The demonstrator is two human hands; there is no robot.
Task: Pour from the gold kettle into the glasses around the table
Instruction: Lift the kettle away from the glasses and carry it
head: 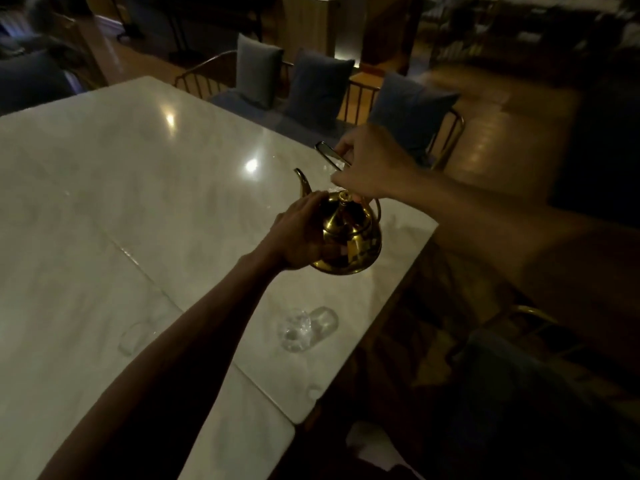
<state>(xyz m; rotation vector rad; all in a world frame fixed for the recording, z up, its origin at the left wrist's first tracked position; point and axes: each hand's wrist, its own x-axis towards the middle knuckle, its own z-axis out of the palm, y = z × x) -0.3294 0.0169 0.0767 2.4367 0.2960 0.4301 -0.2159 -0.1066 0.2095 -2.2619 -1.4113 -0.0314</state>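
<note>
The gold kettle (349, 237) hangs above the white marble table (138, 188), near its right edge, with its spout pointing away to the upper left. My right hand (372, 164) grips the kettle's top handle from above. My left hand (299, 233) cups the kettle's left side. A clear glass (304, 329) stands on the table below the kettle, nearer to me. A second clear glass (133, 337) stands further left, faint and partly hidden behind my left forearm.
Chairs with grey-blue cushions (318, 86) line the table's far side. A gold-framed chair (530, 313) stands by the right edge. A seam (131, 254) runs across the tabletop. Wooden floor (502, 133) lies to the right.
</note>
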